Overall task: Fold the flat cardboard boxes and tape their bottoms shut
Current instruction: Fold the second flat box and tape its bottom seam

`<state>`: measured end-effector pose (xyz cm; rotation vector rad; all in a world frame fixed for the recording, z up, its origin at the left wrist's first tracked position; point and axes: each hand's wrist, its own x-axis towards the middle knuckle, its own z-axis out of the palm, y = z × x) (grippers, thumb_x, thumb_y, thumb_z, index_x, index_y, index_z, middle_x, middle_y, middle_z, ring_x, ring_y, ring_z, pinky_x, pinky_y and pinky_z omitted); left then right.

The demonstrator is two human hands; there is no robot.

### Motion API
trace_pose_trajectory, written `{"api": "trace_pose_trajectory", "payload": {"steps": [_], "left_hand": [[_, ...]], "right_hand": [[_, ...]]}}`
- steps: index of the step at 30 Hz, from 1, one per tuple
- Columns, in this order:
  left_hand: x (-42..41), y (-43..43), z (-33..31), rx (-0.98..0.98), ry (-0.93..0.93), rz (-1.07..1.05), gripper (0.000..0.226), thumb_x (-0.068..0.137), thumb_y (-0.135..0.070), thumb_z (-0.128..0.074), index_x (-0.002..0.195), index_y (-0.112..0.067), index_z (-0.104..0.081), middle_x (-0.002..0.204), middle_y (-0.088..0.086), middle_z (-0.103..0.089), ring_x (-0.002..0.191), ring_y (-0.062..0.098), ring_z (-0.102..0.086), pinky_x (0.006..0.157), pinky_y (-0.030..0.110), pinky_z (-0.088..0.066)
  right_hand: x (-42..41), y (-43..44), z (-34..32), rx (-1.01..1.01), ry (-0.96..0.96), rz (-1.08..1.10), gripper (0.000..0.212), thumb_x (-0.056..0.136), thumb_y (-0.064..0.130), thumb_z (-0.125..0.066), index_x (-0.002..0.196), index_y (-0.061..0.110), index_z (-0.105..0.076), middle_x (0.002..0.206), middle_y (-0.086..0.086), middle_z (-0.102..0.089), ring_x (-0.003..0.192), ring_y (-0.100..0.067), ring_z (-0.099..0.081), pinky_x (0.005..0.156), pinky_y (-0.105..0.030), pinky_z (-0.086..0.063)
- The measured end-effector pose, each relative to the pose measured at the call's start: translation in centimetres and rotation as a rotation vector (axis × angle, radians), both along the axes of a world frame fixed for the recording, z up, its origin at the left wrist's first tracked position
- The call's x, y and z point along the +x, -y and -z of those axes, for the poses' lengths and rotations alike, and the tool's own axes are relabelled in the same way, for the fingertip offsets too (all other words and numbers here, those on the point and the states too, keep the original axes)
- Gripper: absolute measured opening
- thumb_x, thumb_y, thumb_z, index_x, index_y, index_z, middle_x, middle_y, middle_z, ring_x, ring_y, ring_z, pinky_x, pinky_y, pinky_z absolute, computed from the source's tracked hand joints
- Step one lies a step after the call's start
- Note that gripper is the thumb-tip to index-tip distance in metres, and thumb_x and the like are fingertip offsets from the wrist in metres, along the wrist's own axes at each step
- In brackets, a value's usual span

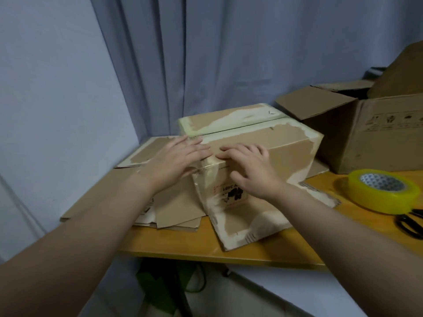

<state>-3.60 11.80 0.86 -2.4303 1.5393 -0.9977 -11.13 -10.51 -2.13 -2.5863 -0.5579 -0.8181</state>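
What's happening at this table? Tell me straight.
A person is putting together a box on the table. The left grip and right grip, bare and holding nothing, press on its near top edge, where a tape strip wraps over. The flaps are folded shut. The tape roll and scissors lie to the right; flat cardboard lies on the left.

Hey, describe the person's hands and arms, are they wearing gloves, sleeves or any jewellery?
The left hand and right hand are bare, without gloves. The left forearm and right forearm are uncovered as far as the frame shows; no sleeve, watch, bracelet or ring is visible.
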Motion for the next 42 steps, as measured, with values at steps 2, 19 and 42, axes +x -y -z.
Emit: {"api": "trace_pose_trajectory", "payload": {"steps": [2, 19, 42], "left_hand": [[0.0, -0.2, 0.3, -0.034, 0.019, 0.048, 0.057, 0.077, -0.019, -0.075, 0.130, -0.018, -0.054, 0.133, 0.003, -0.058, 0.126, 0.021, -0.051, 0.110, 0.041, -0.021], [-6.3, 8.2, 1.2, -0.225, 0.160, -0.215, 0.032, 0.076, -0.038, -0.070, 0.101, -0.019, -0.068, 0.090, -0.002, -0.064, 0.078, 0.023, -0.060, 0.075, 0.035, -0.022], [-8.3, 12.5, 2.1, -0.354, -0.059, -0.173, 0.034, 0.079, -0.035, -0.055, 0.106, -0.020, -0.070, 0.102, -0.006, -0.072, 0.087, 0.014, -0.067, 0.081, 0.028, -0.028]], "right_hand": [[-0.2, 0.9, 0.0, 0.015, 0.008, -0.081, 0.041, 0.084, 0.026, -0.050, 0.124, 0.034, -0.056, 0.136, 0.017, -0.048, 0.126, -0.009, -0.038, 0.101, -0.028, -0.012], [-1.9, 3.1, 1.3, 0.777, 0.087, -0.035, 0.031, 0.094, -0.003, -0.048, 0.115, 0.014, -0.064, 0.112, 0.001, -0.058, 0.101, 0.009, -0.055, 0.089, -0.012, -0.047], [-2.2, 10.1, 1.9, 0.338, -0.115, -0.093, 0.062, 0.077, 0.032, -0.077, 0.133, 0.033, -0.051, 0.122, -0.003, -0.048, 0.109, -0.016, -0.049, 0.093, -0.037, -0.049]]}}
